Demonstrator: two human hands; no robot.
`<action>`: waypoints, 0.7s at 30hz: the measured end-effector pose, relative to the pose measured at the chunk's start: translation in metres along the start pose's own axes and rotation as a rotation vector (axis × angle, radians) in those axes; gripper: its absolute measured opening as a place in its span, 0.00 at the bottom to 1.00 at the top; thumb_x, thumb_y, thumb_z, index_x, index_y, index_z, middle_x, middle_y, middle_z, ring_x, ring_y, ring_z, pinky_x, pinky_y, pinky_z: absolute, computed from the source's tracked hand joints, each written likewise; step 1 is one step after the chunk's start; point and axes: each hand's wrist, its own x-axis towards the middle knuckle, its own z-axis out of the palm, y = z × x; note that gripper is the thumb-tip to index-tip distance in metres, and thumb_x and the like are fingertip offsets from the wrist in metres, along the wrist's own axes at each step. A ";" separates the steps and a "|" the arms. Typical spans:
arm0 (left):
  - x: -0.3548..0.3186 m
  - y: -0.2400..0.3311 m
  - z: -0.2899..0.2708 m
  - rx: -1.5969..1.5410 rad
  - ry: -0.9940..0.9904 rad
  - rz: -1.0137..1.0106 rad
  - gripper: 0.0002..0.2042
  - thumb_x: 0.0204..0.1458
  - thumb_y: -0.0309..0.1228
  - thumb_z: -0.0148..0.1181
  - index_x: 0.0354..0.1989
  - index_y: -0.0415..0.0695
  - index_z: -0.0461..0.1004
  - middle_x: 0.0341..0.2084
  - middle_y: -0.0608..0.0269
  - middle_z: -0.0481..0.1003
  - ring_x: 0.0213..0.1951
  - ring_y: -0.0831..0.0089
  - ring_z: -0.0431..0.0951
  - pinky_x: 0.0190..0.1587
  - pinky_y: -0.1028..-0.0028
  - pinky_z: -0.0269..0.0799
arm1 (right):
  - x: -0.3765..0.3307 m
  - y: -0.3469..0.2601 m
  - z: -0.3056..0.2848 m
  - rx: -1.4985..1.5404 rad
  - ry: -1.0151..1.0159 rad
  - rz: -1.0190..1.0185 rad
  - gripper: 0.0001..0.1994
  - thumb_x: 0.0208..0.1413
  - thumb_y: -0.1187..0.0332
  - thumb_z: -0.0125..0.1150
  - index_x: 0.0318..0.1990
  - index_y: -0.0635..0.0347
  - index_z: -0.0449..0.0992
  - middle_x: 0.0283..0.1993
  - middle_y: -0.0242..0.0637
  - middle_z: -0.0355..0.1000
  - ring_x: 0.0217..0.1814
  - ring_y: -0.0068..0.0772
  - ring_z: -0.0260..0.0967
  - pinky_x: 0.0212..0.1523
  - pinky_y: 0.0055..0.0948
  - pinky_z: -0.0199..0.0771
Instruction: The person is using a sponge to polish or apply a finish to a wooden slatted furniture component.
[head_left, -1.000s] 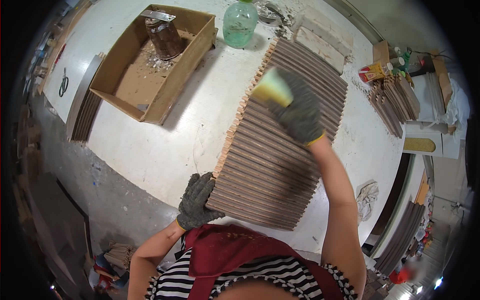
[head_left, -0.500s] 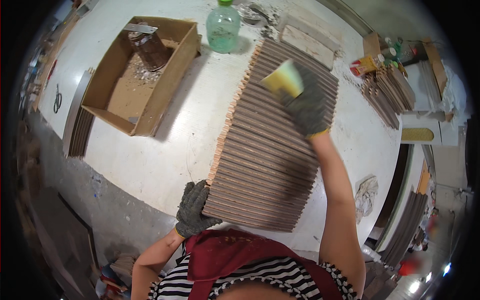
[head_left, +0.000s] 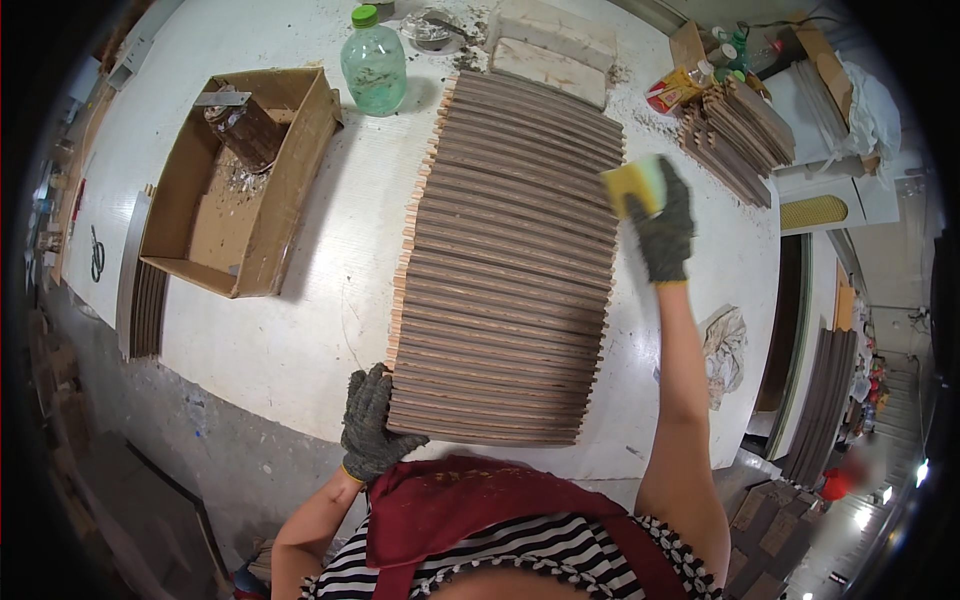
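Note:
Many narrow brown wooden strips, packed side by side as a slatted stack (head_left: 505, 270), lie on the white table. My left hand (head_left: 372, 425), in a dark knit glove, rests against the stack's near left corner, fingers stretched along its side and thumb by the near edge. Just beyond the stack's right edge, my right hand (head_left: 668, 230), also gloved, is closed around a yellow, pale-edged block that looks like a sponge (head_left: 630, 188). It is slightly blurred, and whether it touches the table I cannot tell.
An open cardboard box (head_left: 215, 235) with a brown-stained can (head_left: 247, 135) stands left. Beyond are a green-capped bottle (head_left: 374, 68) and a pale block (head_left: 550, 70). More strips (head_left: 735, 135) lie at far right, near a crumpled plastic piece (head_left: 724, 350). Scissors (head_left: 97, 253) lie far left.
My right hand has swept the sponge-like block from over the stack to beyond its right edge. My left hand stays at the corner. The whole view has shifted and turned a little.

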 end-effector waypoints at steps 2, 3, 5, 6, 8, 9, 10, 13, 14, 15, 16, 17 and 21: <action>-0.001 0.000 0.000 0.011 -0.011 0.012 0.52 0.38 0.55 0.76 0.68 0.37 0.57 0.63 0.41 0.65 0.66 0.45 0.64 0.69 0.44 0.50 | -0.048 -0.052 0.010 0.402 -0.257 -0.012 0.35 0.52 0.61 0.72 0.66 0.58 0.65 0.61 0.46 0.69 0.59 0.47 0.72 0.62 0.40 0.71; 0.000 0.000 0.000 0.014 -0.015 0.018 0.53 0.38 0.54 0.76 0.69 0.36 0.56 0.63 0.41 0.65 0.66 0.45 0.63 0.70 0.45 0.50 | -0.070 -0.076 0.014 0.362 -0.289 -0.186 0.34 0.51 0.61 0.73 0.65 0.56 0.66 0.60 0.44 0.70 0.58 0.45 0.72 0.60 0.40 0.73; 0.000 -0.001 0.000 -0.004 -0.013 0.028 0.54 0.38 0.53 0.76 0.69 0.36 0.55 0.64 0.41 0.64 0.66 0.45 0.63 0.70 0.46 0.50 | -0.095 -0.100 0.019 0.255 -0.403 -0.441 0.35 0.48 0.61 0.73 0.64 0.53 0.67 0.59 0.42 0.71 0.57 0.45 0.72 0.58 0.42 0.74; 0.000 -0.001 0.001 -0.024 -0.006 0.029 0.53 0.39 0.54 0.76 0.69 0.36 0.56 0.64 0.41 0.64 0.66 0.45 0.64 0.69 0.45 0.50 | -0.099 -0.101 0.018 0.192 -0.479 -0.537 0.35 0.47 0.62 0.74 0.64 0.52 0.67 0.59 0.42 0.71 0.57 0.45 0.72 0.58 0.43 0.73; 0.000 -0.001 0.001 -0.031 0.000 0.030 0.52 0.39 0.54 0.75 0.69 0.37 0.56 0.64 0.41 0.64 0.66 0.45 0.64 0.69 0.44 0.50 | -0.079 -0.072 0.017 0.251 -0.287 -0.328 0.33 0.48 0.62 0.72 0.64 0.53 0.68 0.59 0.44 0.71 0.57 0.46 0.71 0.58 0.44 0.73; 0.000 -0.001 0.002 -0.019 -0.002 0.032 0.52 0.39 0.54 0.75 0.69 0.36 0.57 0.64 0.40 0.64 0.66 0.45 0.64 0.69 0.44 0.50 | -0.064 -0.048 0.008 0.209 -0.278 -0.170 0.32 0.50 0.62 0.71 0.64 0.55 0.68 0.58 0.45 0.71 0.57 0.47 0.71 0.58 0.42 0.73; 0.000 -0.001 0.002 0.000 -0.003 0.035 0.52 0.39 0.54 0.76 0.69 0.36 0.57 0.64 0.40 0.64 0.66 0.45 0.64 0.69 0.44 0.50 | -0.047 -0.022 0.001 0.124 -0.135 -0.117 0.31 0.51 0.63 0.70 0.63 0.58 0.68 0.57 0.46 0.71 0.58 0.47 0.71 0.60 0.41 0.72; 0.001 -0.001 0.002 -0.028 -0.008 0.028 0.52 0.39 0.53 0.76 0.69 0.36 0.57 0.63 0.40 0.64 0.66 0.44 0.64 0.69 0.44 0.50 | -0.021 0.033 -0.028 -0.338 -0.155 0.228 0.31 0.52 0.66 0.69 0.65 0.55 0.67 0.60 0.46 0.70 0.61 0.47 0.69 0.61 0.39 0.70; 0.001 0.000 0.002 -0.028 -0.002 0.035 0.52 0.39 0.52 0.77 0.69 0.35 0.56 0.63 0.40 0.64 0.66 0.44 0.64 0.69 0.44 0.50 | -0.027 0.035 -0.033 -0.278 -0.090 0.206 0.31 0.52 0.67 0.69 0.64 0.56 0.67 0.60 0.46 0.70 0.61 0.47 0.69 0.61 0.39 0.70; 0.001 0.000 0.002 -0.030 0.001 0.039 0.52 0.39 0.52 0.77 0.69 0.35 0.56 0.63 0.39 0.64 0.66 0.44 0.64 0.69 0.44 0.50 | -0.037 0.028 -0.036 -0.114 -0.032 0.127 0.30 0.52 0.66 0.68 0.64 0.57 0.67 0.59 0.45 0.71 0.60 0.47 0.69 0.62 0.40 0.70; 0.001 0.001 0.002 -0.024 -0.008 0.031 0.52 0.39 0.51 0.77 0.69 0.35 0.56 0.63 0.39 0.64 0.66 0.44 0.64 0.69 0.44 0.50 | -0.056 0.011 -0.035 0.044 -0.005 0.073 0.30 0.53 0.66 0.67 0.64 0.59 0.68 0.57 0.44 0.72 0.60 0.47 0.70 0.62 0.41 0.70; 0.001 0.001 0.001 -0.030 -0.002 0.034 0.52 0.38 0.51 0.77 0.69 0.35 0.56 0.63 0.39 0.64 0.66 0.43 0.64 0.69 0.44 0.50 | -0.077 -0.013 -0.029 0.132 -0.083 -0.008 0.30 0.53 0.65 0.68 0.64 0.58 0.67 0.58 0.43 0.72 0.60 0.47 0.70 0.62 0.41 0.70; 0.003 0.002 0.000 -0.023 -0.039 0.030 0.53 0.37 0.50 0.78 0.69 0.34 0.56 0.63 0.38 0.64 0.65 0.43 0.64 0.69 0.45 0.51 | -0.160 -0.103 -0.022 0.336 -0.482 -0.359 0.34 0.48 0.64 0.72 0.65 0.53 0.68 0.59 0.41 0.71 0.57 0.44 0.71 0.61 0.43 0.71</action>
